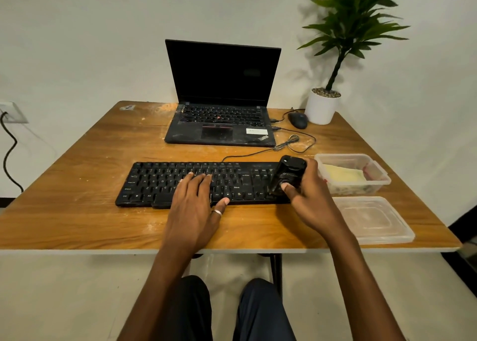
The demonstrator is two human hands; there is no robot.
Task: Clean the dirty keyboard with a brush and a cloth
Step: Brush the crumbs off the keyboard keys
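A black keyboard (154, 183) lies across the middle of the wooden table (90, 160). My left hand (192, 206) rests flat on its middle keys, fingers straight, thumb by the front edge. My right hand (307, 201) grips a black brush (286, 175) with a chunky body, its lower end down on the keyboard's right end. A yellow cloth (340, 175) lies inside a clear plastic box (382, 183) just right of the keyboard.
An open black laptop (222, 113) stands behind the keyboard, with a black mouse (298, 120) and loose cables to its right. A potted plant (322, 105) occupies the far right corner. The box's clear lid (374, 220) lies near the front right edge.
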